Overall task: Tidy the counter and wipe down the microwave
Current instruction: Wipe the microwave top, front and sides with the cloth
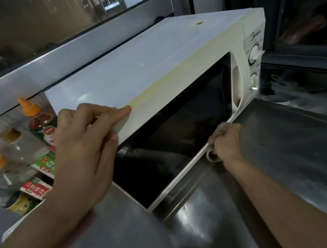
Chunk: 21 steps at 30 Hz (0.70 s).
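Note:
A white microwave (149, 62) with a dark glass door (179, 125) stands on the steel counter (288, 148), its door shut. My left hand (84, 151) grips the microwave's top front left corner, thumb under the edge and fingers on top. My right hand (225, 144) holds a bunched pale cloth (213, 154) against the white lower edge of the door, near its right end. A small brown spot (199, 23) sits on the microwave's top at the back.
Left of the microwave a white tray (11, 231) holds several sauce bottles with orange caps (30, 109) and packets. A window frame (64, 53) runs behind. The counter's right side ends at a dark sill; two dials (254, 53) sit on the control panel.

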### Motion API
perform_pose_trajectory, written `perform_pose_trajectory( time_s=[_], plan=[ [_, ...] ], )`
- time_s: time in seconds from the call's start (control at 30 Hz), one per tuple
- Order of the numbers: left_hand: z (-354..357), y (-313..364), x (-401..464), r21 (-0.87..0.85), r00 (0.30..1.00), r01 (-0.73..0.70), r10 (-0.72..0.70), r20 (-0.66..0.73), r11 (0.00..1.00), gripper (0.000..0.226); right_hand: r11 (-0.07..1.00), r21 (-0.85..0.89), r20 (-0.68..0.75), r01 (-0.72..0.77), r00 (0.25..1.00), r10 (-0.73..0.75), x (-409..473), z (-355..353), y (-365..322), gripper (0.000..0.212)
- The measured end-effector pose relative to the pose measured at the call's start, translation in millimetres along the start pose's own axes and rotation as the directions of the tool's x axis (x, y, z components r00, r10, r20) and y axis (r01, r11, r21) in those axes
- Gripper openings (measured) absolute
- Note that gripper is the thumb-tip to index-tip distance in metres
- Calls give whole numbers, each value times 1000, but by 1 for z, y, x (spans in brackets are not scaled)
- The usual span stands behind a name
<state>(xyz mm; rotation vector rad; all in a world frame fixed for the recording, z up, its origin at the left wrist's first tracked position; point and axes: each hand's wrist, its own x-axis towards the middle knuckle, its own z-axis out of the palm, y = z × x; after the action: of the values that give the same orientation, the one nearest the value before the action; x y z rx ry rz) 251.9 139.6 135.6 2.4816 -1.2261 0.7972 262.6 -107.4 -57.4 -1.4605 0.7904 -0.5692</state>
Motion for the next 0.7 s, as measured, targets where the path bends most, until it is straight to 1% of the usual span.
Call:
perform_pose_trajectory(
  time_s=[0.07, 0.13, 0.17, 0.2, 0.27, 0.3, 0.33, 0.37, 0.4, 0.43, 0.47, 0.5, 0.53, 0.57, 0.6, 0.63, 0.7],
  plan=[
    [0, 1, 0, -5, 1000, 12, -12, -19, 1000, 38, 998, 29, -55, -51, 997, 52, 2, -1, -5, 29],
    [1, 1, -1, -29, 999, 16, -17, -33, 999, 38, 994, 88, -99, -66, 992, 75, -13, 7, -9, 31],
    [1, 2, -1, -38, 999, 17, -18, -40, 999, 38, 994, 83, -106, -66, 992, 74, -26, 15, -8, 31],
    [2, 2, -1, -43, 999, 19, -21, -46, 999, 38, 994, 83, -96, -65, 993, 73, -42, 24, -5, 32],
    [4, 2, -2, -54, 998, 35, -38, -58, 998, 39, 999, 14, -35, -31, 999, 31, -84, 41, 4, 33],
    [4, 1, -2, -60, 997, 43, -47, -60, 997, 39, 999, -40, -6, 16, 1000, -16, -104, 50, 10, 29],
    [5, 2, -2, -66, 997, 47, -51, -60, 997, 39, 999, -45, 32, 31, 999, -29, -125, 58, 16, 24],
    [5, 2, -2, -74, 997, 49, -53, -58, 996, 39, 998, -54, 80, 44, 996, -39, -144, 65, 19, 23],
    [5, 2, -2, -83, 997, 55, -59, -54, 995, 39, 999, -36, 118, 29, 993, -24, -158, 70, 24, 29],
    [4, 2, -2, -97, 996, 63, -68, -48, 993, 39, 1000, -19, 123, 20, 992, -18, -167, 73, 24, 34],
    [2, 2, -2, -116, 996, 72, -77, -38, 991, 40, 999, -3, 119, 34, 992, -33, -171, 73, 23, 33],
    [1, 1, -3, -142, 996, 77, -81, -25, 987, 40, 997, 10, 121, 79, 989, -79, -170, 70, 23, 29],
    [-1, 0, -4, -177, 997, 78, -80, -5, 981, 40, 994, 19, 141, 108, 984, -110, -165, 65, 21, 30],
    [-4, -2, -6, -219, 997, 79, -77, 18, 972, 40, 993, 19, 149, 113, 982, -115, -157, 60, 17, 38],
    [-6, -5, -8, -259, 997, 78, -70, 38, 963, 39, 994, 5, 126, 110, 986, -110, -146, 55, 14, 43],
    [-8, -7, -12, -284, 997, 71, -61, 45, 956, 38, 997, -8, 96, 74, 993, -73, -133, 50, 12, 43],
    [-11, -11, -21, -288, 998, 68, -64, 22, 955, 35, 1000, 2, 51, 20, 998, -21, -105, 43, 10, 30]
  ],
)
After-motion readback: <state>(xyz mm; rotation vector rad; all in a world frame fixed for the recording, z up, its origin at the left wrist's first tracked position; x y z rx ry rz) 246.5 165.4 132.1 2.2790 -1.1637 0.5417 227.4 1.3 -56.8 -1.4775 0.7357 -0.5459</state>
